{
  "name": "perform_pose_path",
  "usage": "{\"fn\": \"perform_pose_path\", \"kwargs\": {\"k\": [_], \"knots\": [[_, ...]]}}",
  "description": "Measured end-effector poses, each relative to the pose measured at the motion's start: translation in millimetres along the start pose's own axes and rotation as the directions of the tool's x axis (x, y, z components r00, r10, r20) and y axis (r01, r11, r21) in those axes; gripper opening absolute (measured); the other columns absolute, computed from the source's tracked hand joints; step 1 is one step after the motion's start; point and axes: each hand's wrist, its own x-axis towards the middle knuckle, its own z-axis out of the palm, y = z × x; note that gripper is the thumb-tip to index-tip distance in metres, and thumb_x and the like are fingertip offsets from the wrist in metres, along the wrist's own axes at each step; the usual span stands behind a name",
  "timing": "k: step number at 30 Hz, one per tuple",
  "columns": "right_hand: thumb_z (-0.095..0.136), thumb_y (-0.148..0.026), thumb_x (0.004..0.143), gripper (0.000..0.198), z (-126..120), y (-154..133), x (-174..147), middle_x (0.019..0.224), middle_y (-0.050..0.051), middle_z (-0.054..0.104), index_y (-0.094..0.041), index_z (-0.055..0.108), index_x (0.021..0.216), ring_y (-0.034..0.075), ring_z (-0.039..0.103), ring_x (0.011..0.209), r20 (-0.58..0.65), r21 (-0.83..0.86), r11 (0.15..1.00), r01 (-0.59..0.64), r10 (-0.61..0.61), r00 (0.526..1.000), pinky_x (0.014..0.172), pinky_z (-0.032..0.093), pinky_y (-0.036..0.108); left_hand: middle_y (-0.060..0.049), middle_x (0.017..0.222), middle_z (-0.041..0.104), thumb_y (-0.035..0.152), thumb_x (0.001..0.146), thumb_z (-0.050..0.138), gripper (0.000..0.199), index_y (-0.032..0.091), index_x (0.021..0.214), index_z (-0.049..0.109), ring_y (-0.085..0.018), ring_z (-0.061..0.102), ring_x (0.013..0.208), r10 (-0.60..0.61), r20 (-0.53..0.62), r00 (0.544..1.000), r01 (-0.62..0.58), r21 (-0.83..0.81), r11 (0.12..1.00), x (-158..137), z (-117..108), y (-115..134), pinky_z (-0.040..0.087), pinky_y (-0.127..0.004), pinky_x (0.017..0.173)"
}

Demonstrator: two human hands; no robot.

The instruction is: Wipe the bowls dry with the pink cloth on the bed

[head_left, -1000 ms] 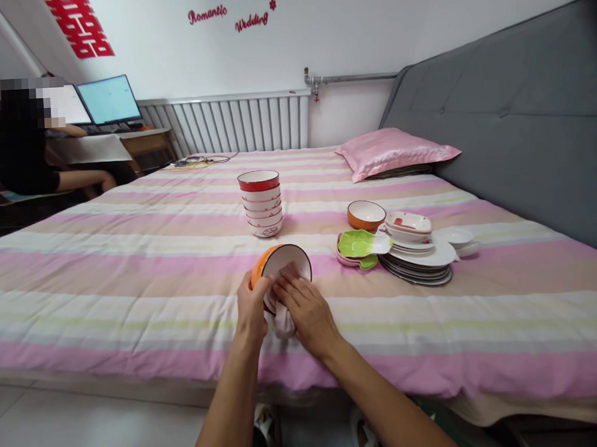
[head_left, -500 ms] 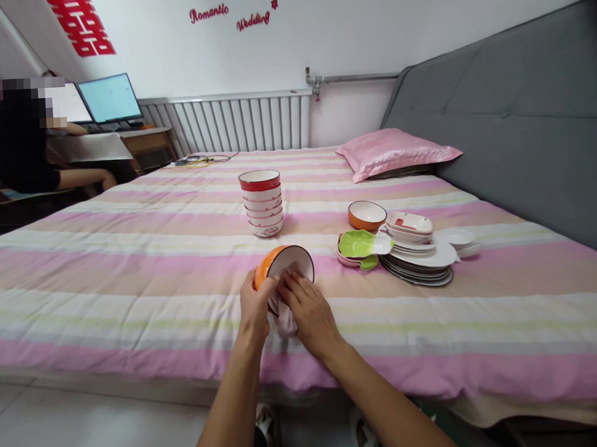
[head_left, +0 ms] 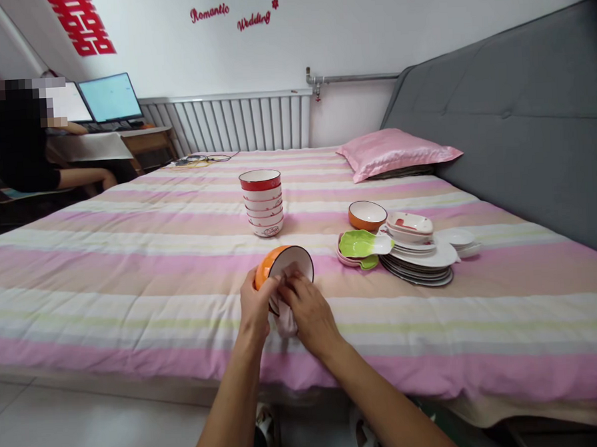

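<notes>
Below centre frame, the left hand (head_left: 254, 306) clasps its fingers round a tilted orange bowl (head_left: 282, 260), likely giving the right hand (head_left: 310, 311), fingers grasping a cloth (head_left: 286, 322), access inside.

We are in a bedroom, so by all signs in a home. A wide bed (head_left: 130, 259) in striped bedding fills most of our view, a grey padded headboard (head_left: 517, 98) stands at its right end, and a pink pillow (head_left: 397, 150) lies near that. On the white wall (head_left: 368, 26) we read "Romantic" and "Wedding" in red lettering (head_left: 210, 13), with a red double-happiness sign (head_left: 82, 26) to the left. Below the words we see a radiator (head_left: 228, 124). At the far left, monitors (head_left: 110, 98) on a desk (head_left: 149, 143), where a person (head_left: 14, 145) sits, give the room a small work corner.
</notes>
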Motion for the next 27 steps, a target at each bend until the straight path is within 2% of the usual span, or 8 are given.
{"fn": "perform_pose_path", "kwargs": {"k": [3, 11, 20, 27], "knots": [[0.048, -0.013, 0.087, 0.037, 0.5, 0.5, 0.0, 0.119, 0.013, 0.057, -0.013, 0.051, 0.124, 0.026, 0.041, 0.125, 0.002, -0.005, 1.0, 0.003, -0.003, 1.0, 0.102, 0.042, 0.041, 0.0, 0.077, 0.059, 0.028, 0.061, 0.066, 0.036, 0.014, 0.093, 0.062, -0.017, 0.054, 0.075, 0.01, 0.003, 1.0, -0.01, 0.026, 1.0, 0.6, -0.4, -1.9, 0.042, -0.026, 0.065], [0.046, -0.011, 0.085, 0.039, 5.3, 1.6, -3.9, 0.12, 0.012, 0.06, -0.011, 0.051, 0.123, 0.024, 0.051, 0.115, -0.021, 0.045, 0.998, 0.054, -0.053, 0.998, 0.106, 0.036, 0.044, 0.001, 0.076, 0.058, 0.03, 0.06, 0.064, 0.035, 0.014, 0.09, 0.061, -0.015, 0.053, 0.071, 0.029, -0.044, 0.999, -0.027, 0.044, 0.999, 2.6, 0.1, -4.4, 0.041, -0.025, 0.064], [0.041, -0.007, 0.079, 0.044, 0.0, -3.7, -1.9, 0.116, 0.01, 0.064, -0.014, 0.056, 0.119, 0.021, 0.056, 0.11, -0.088, 0.299, 0.949, 0.102, -0.079, 0.993, 0.1, 0.041, 0.038, 0.002, 0.073, 0.056, 0.032, 0.06, 0.063, 0.033, 0.015, 0.088, 0.059, -0.014, 0.052, 0.068, 0.021, -0.078, 0.997, -0.017, 0.055, 0.998, 1.8, -0.4, -4.3, 0.04, -0.024, 0.06], [0.038, -0.005, 0.074, 0.053, -8.3, -15.9, -0.8, 0.113, 0.01, 0.064, -0.015, 0.051, 0.125, 0.02, 0.057, 0.106, -0.035, 0.476, 0.878, 0.05, -0.037, 0.999, 0.094, 0.044, 0.036, 0.001, 0.071, 0.056, 0.032, 0.057, 0.061, 0.031, 0.014, 0.082, 0.059, -0.016, 0.051, 0.069, 0.026, -0.099, 0.995, -0.017, 0.097, 0.995, -2.0, 2.1, 6.4, 0.04, -0.025, 0.061]]}}
